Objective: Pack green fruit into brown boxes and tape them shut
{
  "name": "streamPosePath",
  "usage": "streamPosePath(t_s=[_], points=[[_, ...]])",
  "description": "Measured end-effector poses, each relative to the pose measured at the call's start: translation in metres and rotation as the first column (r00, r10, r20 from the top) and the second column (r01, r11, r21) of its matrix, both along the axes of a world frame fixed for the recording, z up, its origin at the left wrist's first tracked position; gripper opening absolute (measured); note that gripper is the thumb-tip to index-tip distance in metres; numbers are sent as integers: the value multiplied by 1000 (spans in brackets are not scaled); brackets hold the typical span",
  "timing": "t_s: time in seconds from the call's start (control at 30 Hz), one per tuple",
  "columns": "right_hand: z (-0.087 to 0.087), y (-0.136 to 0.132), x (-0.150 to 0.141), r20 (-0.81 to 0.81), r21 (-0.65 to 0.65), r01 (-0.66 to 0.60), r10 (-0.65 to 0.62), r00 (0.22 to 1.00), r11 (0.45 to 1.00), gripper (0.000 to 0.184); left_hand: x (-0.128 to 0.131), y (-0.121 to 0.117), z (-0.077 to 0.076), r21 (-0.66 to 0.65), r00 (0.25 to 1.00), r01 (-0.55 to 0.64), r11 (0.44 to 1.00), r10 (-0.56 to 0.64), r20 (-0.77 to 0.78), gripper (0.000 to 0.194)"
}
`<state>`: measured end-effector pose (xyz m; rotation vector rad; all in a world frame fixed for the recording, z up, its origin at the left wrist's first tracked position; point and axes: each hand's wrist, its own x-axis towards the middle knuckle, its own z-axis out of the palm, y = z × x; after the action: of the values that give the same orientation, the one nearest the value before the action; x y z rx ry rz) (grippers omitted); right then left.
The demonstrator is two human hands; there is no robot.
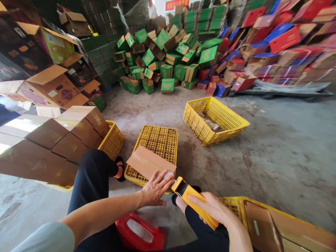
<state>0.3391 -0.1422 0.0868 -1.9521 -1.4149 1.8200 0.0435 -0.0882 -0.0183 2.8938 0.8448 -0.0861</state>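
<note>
The left hand [155, 189], fingers apart, is steadying a seemingly part-taped box [147, 161] while the right hand [215, 207] is clamping its fingers round a tape dispenser [191, 191], sealed-looking boxes [67, 140] sitting leftward.

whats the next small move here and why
Probably press the head of the yellow tool, gripped in the right hand, against the nearby end of the carton: it sits right by that end, and the left hand lies there, seemingly steadying it.

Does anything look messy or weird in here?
Yes, many green boxes at the back: they're in a jumbled heap, tipped every which way, while the brown boxes on the left sit side by side.
</note>
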Motion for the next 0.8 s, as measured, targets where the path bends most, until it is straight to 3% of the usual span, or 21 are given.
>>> streamPosePath(t_s=[0.23, 0.47, 0.57, 0.67, 0.73, 0.8], points=[[4, -6, 8, 35, -8, -20, 20, 999, 1000, 59, 3, -3, 0, -24, 999, -34, 999, 34, 8, 115], [-17, 6, -4, 104, -11, -22, 23, 994, 1000, 53, -12, 1, 9, -86, 989, 11, 996, 2, 150, 106], [-20, 13, -11, 143, -16, -47, 49, 988, 999, 51, -40, 13, 10, -97, 959, -146, 984, 165, 231, 88], [-20, 22, -18, 180, -11, -70, 71, 981, 997, 46, -74, 36, 11, -156, 824, -449, 880, 475, 309, 76], [-21, 28, -23, 194, -15, -69, 71, 978, 998, 44, -94, 54, 14, -260, 643, -631, 731, 680, 351, 75], [-22, 35, -27, 200, -28, -73, 77, 977, 997, 44, -108, 71, 20, -428, 466, -716, 551, 834, 294, 71]])
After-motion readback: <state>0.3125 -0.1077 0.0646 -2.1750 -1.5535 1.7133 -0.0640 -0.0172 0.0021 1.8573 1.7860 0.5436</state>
